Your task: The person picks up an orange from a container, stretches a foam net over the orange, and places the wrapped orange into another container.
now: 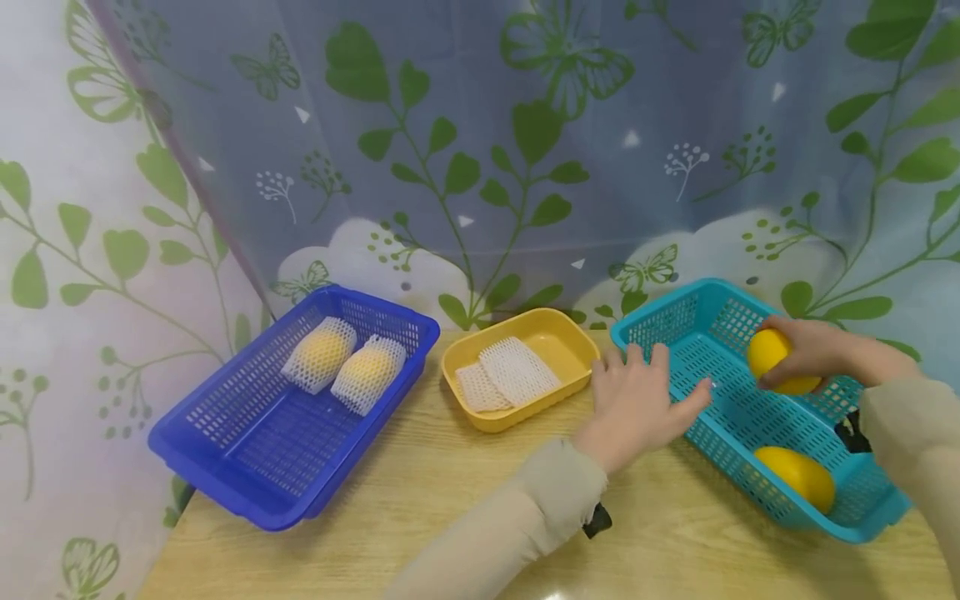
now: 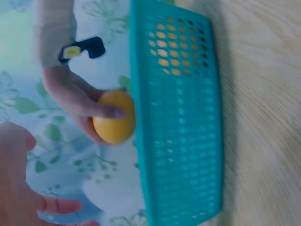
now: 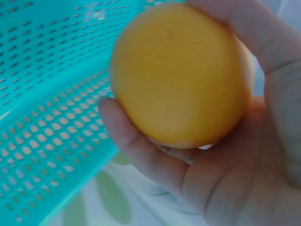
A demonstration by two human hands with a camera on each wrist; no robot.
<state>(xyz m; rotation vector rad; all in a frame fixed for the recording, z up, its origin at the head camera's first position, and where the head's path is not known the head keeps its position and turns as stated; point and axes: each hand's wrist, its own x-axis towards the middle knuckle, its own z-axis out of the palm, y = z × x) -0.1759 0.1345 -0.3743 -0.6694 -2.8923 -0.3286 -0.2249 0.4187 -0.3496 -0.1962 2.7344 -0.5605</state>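
Note:
My right hand (image 1: 813, 350) grips a yellow mango (image 1: 772, 360) over the turquoise basket (image 1: 738, 433). Close up in the right wrist view, fingers and thumb curl round the smooth mango (image 3: 181, 75). A second yellow mango (image 1: 798, 479) lies at the near end of that basket. With fingers spread and nothing held, my left hand (image 1: 633, 408) hovers between the turquoise basket and the yellow tray (image 1: 487, 421); whether it touches either rim I cannot tell. White foam net sleeves (image 1: 517, 371) lie flat in the tray.
At the left stands a blue basket (image 1: 281, 442) holding two yellow fruits in white foam nets (image 1: 320, 354). The wooden table (image 1: 360, 533) carries all the containers. A patterned curtain (image 1: 480, 167) hangs right behind them.

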